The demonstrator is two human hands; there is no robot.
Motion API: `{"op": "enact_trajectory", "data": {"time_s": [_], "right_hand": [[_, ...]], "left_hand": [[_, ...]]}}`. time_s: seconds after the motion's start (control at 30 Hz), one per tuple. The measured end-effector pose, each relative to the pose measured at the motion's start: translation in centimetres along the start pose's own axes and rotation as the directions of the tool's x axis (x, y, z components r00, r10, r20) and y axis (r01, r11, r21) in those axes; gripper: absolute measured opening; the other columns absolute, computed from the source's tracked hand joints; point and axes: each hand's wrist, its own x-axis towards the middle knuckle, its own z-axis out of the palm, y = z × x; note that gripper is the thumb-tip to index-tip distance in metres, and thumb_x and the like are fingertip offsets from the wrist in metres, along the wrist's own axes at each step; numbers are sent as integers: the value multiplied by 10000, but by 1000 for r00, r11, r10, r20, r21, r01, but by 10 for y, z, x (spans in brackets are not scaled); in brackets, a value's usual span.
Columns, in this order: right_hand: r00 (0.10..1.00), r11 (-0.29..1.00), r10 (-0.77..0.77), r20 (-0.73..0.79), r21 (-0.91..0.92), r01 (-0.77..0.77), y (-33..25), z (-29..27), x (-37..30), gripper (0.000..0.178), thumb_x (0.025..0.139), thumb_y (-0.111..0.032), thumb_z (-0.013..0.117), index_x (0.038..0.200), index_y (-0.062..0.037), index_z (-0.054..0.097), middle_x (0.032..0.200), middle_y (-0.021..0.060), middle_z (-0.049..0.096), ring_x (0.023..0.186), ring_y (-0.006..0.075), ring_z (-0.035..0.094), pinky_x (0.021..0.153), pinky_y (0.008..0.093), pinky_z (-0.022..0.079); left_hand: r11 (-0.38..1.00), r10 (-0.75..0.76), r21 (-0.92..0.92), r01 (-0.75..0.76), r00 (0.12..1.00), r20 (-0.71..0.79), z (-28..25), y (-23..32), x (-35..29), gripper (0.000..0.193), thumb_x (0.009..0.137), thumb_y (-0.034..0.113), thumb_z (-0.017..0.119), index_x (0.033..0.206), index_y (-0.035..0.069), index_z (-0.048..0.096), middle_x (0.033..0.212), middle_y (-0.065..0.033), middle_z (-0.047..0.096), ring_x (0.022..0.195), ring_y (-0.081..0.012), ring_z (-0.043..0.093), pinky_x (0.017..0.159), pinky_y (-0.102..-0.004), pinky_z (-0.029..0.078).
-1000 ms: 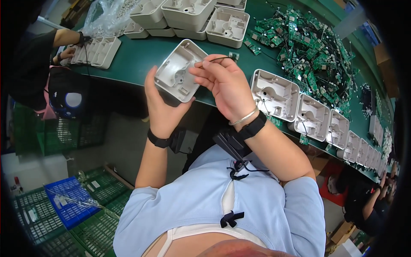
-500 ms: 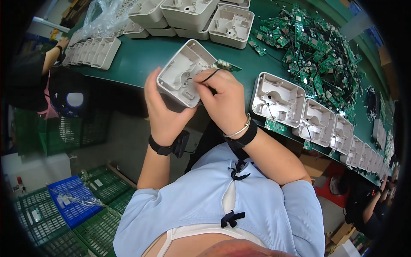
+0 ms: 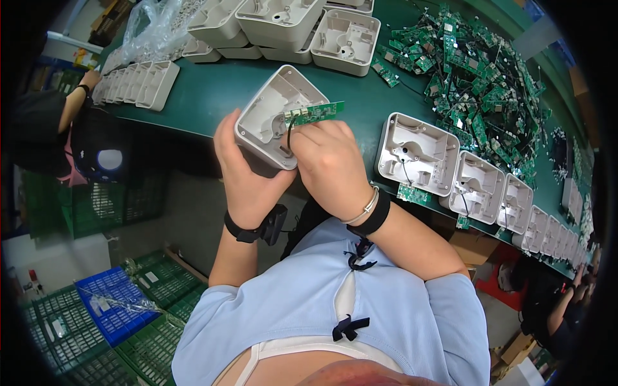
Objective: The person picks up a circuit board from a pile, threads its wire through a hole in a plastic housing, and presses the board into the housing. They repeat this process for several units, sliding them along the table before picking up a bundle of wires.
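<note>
A light grey plastic housing (image 3: 268, 103), open side up and tilted, rests in my left hand (image 3: 243, 168), whose thumb and fingers wrap round its near and left walls. My right hand (image 3: 327, 166) is at the right side of the housing, its fingers pinched at the inside near the lower wall. From there a short black cable (image 3: 290, 134) runs up to a green circuit board (image 3: 322, 113), which lies over the housing's right rim above my right fingers. The right fingertips are partly hidden, but they seem to grip the cable.
More grey housings (image 3: 346, 40) are stacked at the far side of the green table (image 3: 206, 96). A heap of circuit boards (image 3: 476, 90) with cables lies at the right. Housings with boards attached (image 3: 421, 151) line the near right edge. Other people's arms (image 3: 76, 103) show at both sides.
The circuit board has swung up and left over the housing's rim, above my right fingers. My right hand has shifted slightly down and turned, and the housing has moved a little lower.
</note>
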Motion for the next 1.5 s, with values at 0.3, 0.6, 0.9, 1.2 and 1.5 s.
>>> {"op": "enact_trajectory", "data": {"time_s": [0.3,0.6,0.9,1.2,1.5], "right_hand": [[998,994,52,20,94,-54,0,7,5,137,830,15,699,938,-68,701,924,64,718,917,304,671,833,424,510],[995,979,99,-26,184,-93,0,6,-1,121,849,-17,718,959,-65,701,935,97,723,919,340,675,839,439,519],[992,985,123,-23,121,-120,1,6,-4,122,846,-51,736,963,-72,710,935,100,728,916,332,679,825,439,510],[981,976,186,-50,128,-179,-1,6,-1,82,839,-57,737,918,-75,747,913,57,743,913,286,687,847,406,477],[972,967,233,-7,102,-232,-3,3,0,93,856,-86,734,945,-73,761,995,71,724,956,305,670,860,413,474]], "left_hand": [[1000,15,-11,-15,1000,8,-2,1,-5,1078,674,127,929,1560,28,322,1489,-213,409,1359,-390,471,1130,-479,422],[997,-5,-79,6,1000,10,0,-3,-4,1073,682,134,928,1558,22,319,1488,-215,407,1358,-390,468,1128,-481,420],[987,-50,-153,54,998,26,4,-2,-9,1085,698,95,915,1583,29,291,1507,-207,374,1378,-378,452,1136,-476,419],[977,-16,-212,20,1000,21,8,1,-11,1103,705,46,894,1604,46,255,1524,-176,344,1379,-333,460,1140,-450,426],[976,-10,-219,18,999,39,8,6,-11,1133,698,45,908,1617,50,246,1559,-195,307,1402,-356,450,1126,-466,458]]}}
